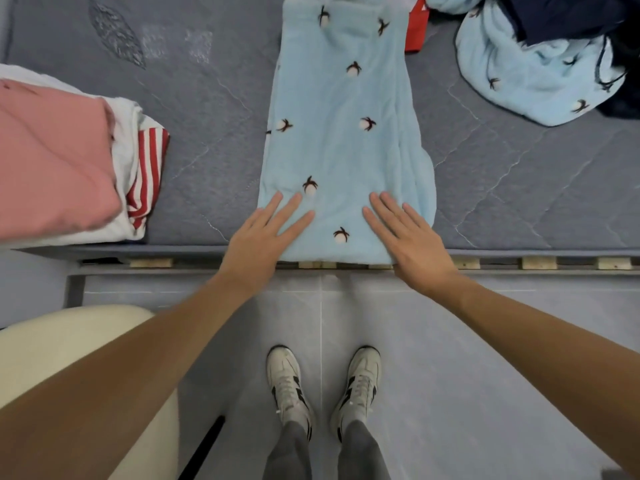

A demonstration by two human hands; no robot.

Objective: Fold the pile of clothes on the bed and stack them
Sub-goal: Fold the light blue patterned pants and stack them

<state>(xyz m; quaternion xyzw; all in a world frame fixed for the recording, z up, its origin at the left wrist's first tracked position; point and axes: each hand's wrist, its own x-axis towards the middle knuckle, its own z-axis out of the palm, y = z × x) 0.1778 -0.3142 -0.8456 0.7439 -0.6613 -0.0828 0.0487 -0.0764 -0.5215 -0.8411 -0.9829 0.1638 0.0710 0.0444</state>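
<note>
Under both flat, straight-fingered palms, the left hand (263,230) and right hand (408,237) pressing its near end and gripping nothing, the light-blue garment (346,133) stretches lengthwise straight away across the bed (207,150), equally near each hand.

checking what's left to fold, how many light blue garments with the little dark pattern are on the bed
2: one long garment lying flat at the bed's middle, one crumpled garment at the far right under dark clothes. More may be hidden there.

Light: even, soft, bright enough.
Shadows: faint, under the hands.
Glare: none.
Focus: slightly soft throughout.
Edges: wide-angle bending; bed (207,133) rim curves.
</note>
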